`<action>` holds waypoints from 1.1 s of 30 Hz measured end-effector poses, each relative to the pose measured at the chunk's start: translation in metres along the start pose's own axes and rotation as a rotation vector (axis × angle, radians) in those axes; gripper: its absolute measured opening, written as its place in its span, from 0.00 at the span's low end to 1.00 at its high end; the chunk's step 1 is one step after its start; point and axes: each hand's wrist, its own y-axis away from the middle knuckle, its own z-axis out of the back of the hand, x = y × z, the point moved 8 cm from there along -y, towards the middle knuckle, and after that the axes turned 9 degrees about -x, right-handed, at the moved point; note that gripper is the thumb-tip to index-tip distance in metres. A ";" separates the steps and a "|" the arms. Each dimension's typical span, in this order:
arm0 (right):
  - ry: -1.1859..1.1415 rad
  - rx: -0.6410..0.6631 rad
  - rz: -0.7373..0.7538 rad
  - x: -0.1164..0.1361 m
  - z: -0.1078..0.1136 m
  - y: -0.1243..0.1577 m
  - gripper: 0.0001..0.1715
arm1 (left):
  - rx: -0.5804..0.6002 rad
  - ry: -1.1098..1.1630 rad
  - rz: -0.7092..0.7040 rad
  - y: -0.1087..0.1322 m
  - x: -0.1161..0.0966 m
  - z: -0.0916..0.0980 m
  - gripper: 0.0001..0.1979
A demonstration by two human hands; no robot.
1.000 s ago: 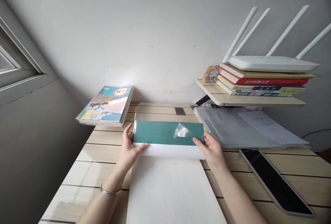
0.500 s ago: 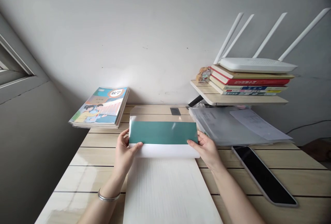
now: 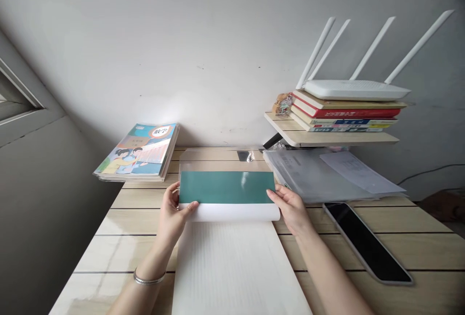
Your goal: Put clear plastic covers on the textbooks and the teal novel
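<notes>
Both my hands grip a white fold [image 3: 228, 212] lying across a ribbed white backing sheet [image 3: 236, 271], which runs towards me along the desk. Beyond the fold, a clear plastic film [image 3: 218, 160] lies flat over a teal rectangle [image 3: 227, 187], perhaps a book cover. My left hand [image 3: 172, 218] holds the fold's left end, its thumb pressed on the white. My right hand [image 3: 290, 211] pinches the right end, its fingers touching the teal rectangle's corner. A bracelet circles my left wrist.
A stack of textbooks [image 3: 138, 152] sits left of the film on the wooden desk [image 3: 138, 220]. To the right lie plastic folders [image 3: 308, 174] and a black-screened tablet [image 3: 366, 242]. Above them, a small shelf [image 3: 327, 135] carries several books and a white router [image 3: 356, 89].
My view has levelled and swung, so the whole scene sits further left and less tilted. The glare on the film has shrunk. My hands keep the same hold on the white fold.
</notes>
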 end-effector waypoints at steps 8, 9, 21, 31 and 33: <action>0.032 -0.124 0.014 -0.003 0.007 -0.003 0.27 | 0.011 -0.026 -0.005 0.001 -0.006 0.001 0.36; 0.034 -0.123 0.016 -0.004 0.007 -0.004 0.27 | 0.016 -0.031 -0.004 0.001 -0.006 0.001 0.36; 0.101 0.212 0.000 0.000 -0.009 0.004 0.25 | -0.045 -0.036 -0.074 -0.002 0.002 0.003 0.30; 0.127 0.067 0.115 -0.016 -0.002 -0.003 0.24 | 0.074 -0.029 0.026 -0.006 -0.001 0.000 0.37; 0.140 0.068 0.110 -0.015 -0.001 -0.003 0.23 | 0.037 -0.030 0.028 -0.008 0.004 0.002 0.35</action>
